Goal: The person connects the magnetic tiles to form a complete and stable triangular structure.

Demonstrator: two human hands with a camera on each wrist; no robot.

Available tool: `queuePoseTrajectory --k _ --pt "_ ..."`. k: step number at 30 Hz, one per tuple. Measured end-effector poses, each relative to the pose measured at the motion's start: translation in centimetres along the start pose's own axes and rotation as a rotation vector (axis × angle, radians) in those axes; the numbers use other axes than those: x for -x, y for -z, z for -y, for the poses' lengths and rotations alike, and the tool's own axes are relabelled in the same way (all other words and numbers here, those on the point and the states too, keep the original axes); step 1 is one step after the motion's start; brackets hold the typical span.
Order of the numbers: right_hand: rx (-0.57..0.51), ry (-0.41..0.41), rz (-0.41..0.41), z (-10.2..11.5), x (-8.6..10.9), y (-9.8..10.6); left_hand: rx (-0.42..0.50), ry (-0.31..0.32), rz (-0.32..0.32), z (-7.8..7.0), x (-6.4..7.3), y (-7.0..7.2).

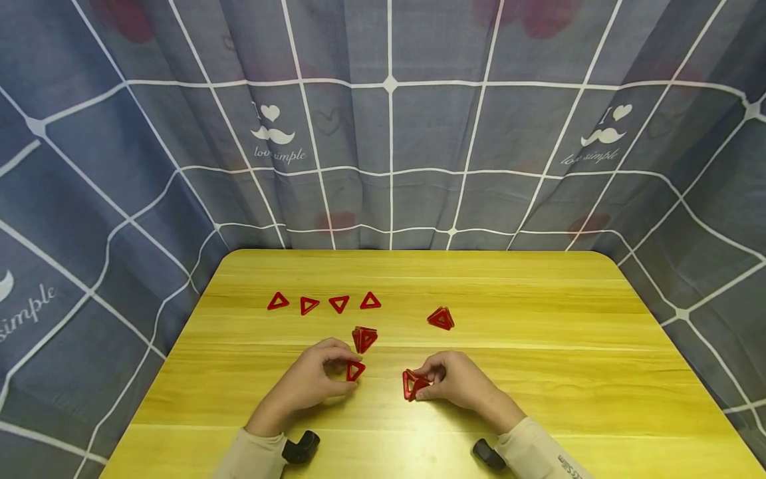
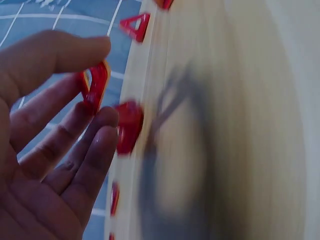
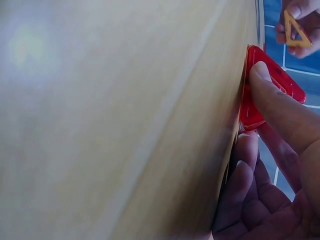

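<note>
Left fingers [image 2: 75,54] around rightward-pointing triangle [image 2: 99,82]

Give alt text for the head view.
Left hand pinches a red triangle; right hand holds overlapping triangles at a wooden table. Beyond them lie four triangles in a row and two piles; a gridded curtain hangs behind.

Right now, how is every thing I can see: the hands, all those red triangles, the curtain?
Left hand: pinching one triangle
Left hand's triangle: held up off the table
Right hand: pinching triangles
Right hand's triangles: overlapping
Four-triangle row: lying flat, spaced apart
Pile near left hand: overlapping
Pile farther right: overlapping
Curtain: hanging in folds
</note>
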State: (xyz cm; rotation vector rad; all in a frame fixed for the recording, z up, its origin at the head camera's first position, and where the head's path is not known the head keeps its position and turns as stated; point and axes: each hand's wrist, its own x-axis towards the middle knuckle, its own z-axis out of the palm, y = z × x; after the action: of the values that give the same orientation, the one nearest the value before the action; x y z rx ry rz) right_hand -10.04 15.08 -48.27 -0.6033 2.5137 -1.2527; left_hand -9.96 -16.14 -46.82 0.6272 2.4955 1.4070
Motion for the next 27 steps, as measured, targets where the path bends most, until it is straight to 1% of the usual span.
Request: queuePoseTrajectory --k 5,12,14,16,19,27 --pt "0.005 0.002 -0.003 0.1 0.0 -0.1 -0.005 -0.022 0.008 -1.0 -1.2 -2.2" --pt "0.021 -0.006 -0.011 -0.2 -0.1 -0.1 -0.120 -0.042 0.017 -2.0 -2.7 -5.5" --pt "0.017 -0.003 -0.011 -0.2 -0.1 0.0 -0.133 -0.044 0.021 -2.2 -3.1 -6.2" --pt "0.013 0.002 -0.012 -0.3 -0.1 -0.1 -0.139 -0.042 0.028 -2.5 -3.3 -6.7" --pt "0.006 0.007 -0.012 -0.3 -0.1 -0.1 -0.148 -0.037 0.037 -2.5 -3.5 -7.1" --pt "-0.001 0.012 -0.021 -0.5 -0.1 -0.3 -0.139 -0.047 0.055 -2.6 -3.7 -7.4"
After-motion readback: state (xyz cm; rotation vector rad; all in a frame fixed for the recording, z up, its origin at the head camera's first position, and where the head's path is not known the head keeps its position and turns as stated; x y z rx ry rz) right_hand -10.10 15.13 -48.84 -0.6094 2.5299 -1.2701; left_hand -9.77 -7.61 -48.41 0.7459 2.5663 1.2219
